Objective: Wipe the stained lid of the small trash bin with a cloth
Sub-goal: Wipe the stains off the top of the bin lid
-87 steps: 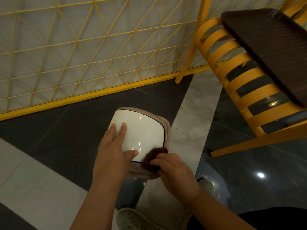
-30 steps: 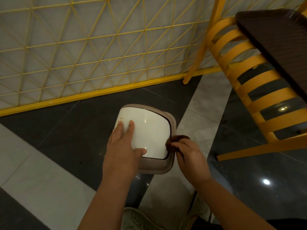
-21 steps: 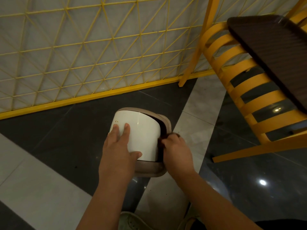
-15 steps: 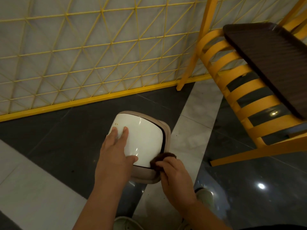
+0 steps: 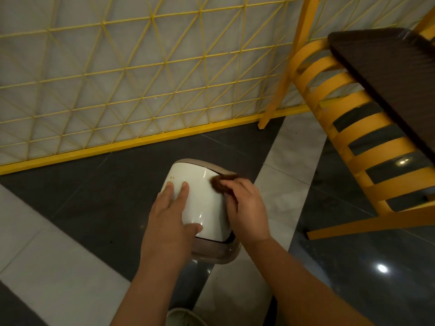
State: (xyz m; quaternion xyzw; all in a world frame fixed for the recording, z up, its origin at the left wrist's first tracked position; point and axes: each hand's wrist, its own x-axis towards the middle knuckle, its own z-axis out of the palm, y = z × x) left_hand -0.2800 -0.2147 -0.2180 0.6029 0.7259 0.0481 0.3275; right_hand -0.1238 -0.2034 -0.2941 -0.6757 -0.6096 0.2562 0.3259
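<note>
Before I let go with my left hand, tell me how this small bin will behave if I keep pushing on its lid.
The bin looks like thin plastic, so probably light and apt to slide on the glossy floor. Its white lid seems tilted in the rim, so it may swing under the cloth. The left hand lying flat on it likely steadies both.

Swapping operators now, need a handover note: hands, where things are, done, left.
Left hand: flat, fingers straight, steadying the glossy white domed lid of the small taupe plastic trash bin on the dark tiled floor.
Right hand: pinches the small dark brown cloth against the lid's far right edge.
Done: right side being wiped.
Left: brownish specks at far left corner.
</note>
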